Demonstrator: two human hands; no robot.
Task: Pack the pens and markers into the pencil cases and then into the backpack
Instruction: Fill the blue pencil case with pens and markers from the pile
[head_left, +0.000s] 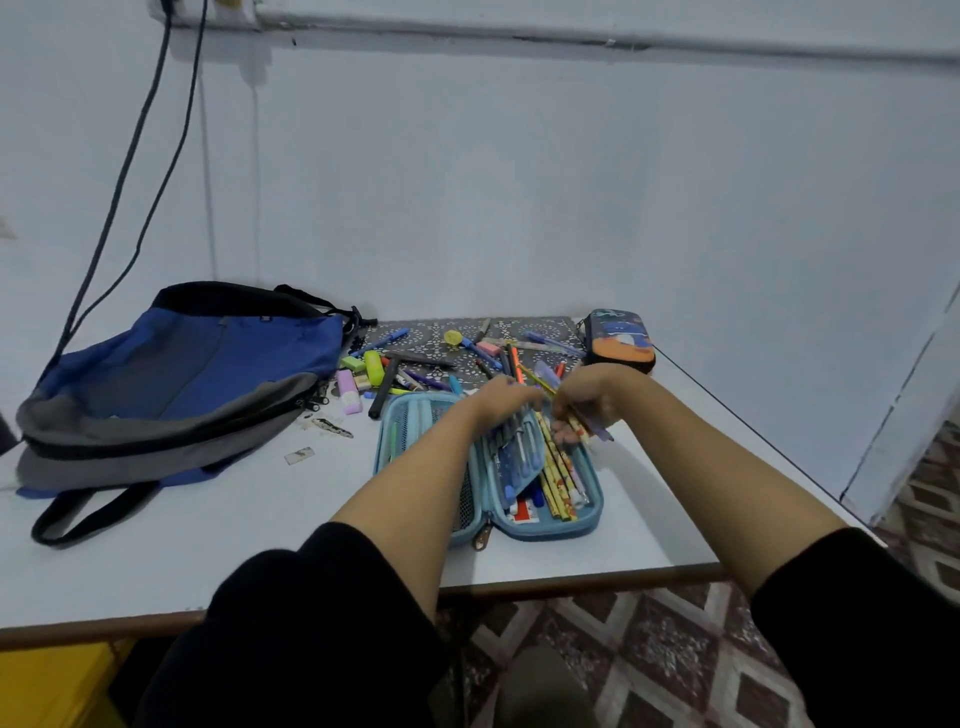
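The right hand (587, 402) grips a bundle of pencils (570, 422) above the open blue pencil case (576, 522) near the counter (260, 545) front edge; the left hand (506, 402) meets them, its grip unclear; best to lay them lengthwise beside those already in the case; the backpack (182, 374) lies at the left edge.

views: 1 | head-worn, wide-angle | faces forward and down onto table (218, 525) | near | edges seemingly bowed
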